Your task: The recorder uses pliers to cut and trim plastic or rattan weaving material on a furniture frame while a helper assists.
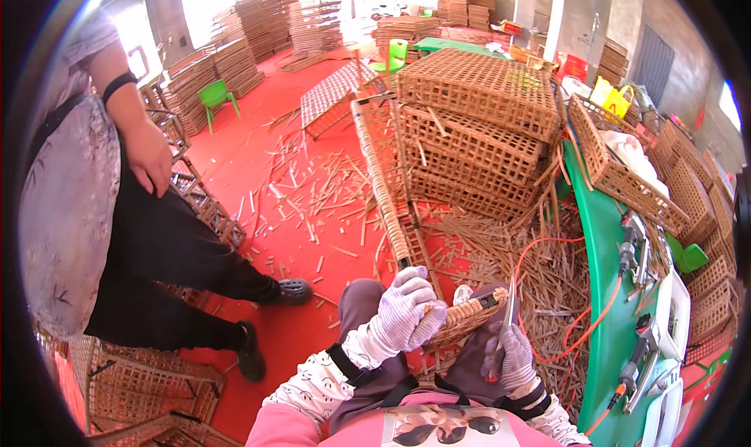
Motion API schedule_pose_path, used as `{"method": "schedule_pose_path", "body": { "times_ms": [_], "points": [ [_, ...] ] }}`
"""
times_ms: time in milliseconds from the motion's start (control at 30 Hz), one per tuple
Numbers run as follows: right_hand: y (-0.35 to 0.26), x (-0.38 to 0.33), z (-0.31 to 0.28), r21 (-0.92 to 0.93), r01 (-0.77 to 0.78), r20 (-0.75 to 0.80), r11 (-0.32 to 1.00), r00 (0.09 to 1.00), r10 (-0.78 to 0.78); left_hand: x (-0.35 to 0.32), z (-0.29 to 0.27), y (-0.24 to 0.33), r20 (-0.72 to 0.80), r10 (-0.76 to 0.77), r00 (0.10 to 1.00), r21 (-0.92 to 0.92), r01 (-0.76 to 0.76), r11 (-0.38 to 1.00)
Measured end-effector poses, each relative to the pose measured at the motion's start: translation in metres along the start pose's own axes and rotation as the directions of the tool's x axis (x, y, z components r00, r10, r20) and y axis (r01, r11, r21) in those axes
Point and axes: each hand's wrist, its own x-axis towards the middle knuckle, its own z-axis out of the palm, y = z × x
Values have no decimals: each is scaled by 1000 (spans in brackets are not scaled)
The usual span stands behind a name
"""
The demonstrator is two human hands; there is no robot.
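I see a long, brown, woven basket frame over the lap. Its long side points away, and the far end leans a bit left. The striped-gloved left hand is curled tight on its near corner. The gloved right hand pinches a thin, pale tool that points up. Thin brown strips lie on the red floor. A long green counter on the right carries metal tools. Tall brown stacks stand near bright windows.
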Motion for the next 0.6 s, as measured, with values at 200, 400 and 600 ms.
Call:
{"method": "schedule_pose_path", "body": {
  "times_ms": [200, 400, 600],
  "points": [
    [-26, 26, 13, -176, 246, 185, 953, 959, -213, 32, 16, -30, -57, 37, 998, -8, -38, 999],
    [3, 84, 13, 48, 277, 195, 960, 940, -281, 32, 9, -32, -10, -46, 999, 433, 46, 900],
    [4, 39, 6, 106, 215, -113, 971, 973, -203, 17, 68, -36, -251, 179, 951, 206, -129, 970]
  ]
}}
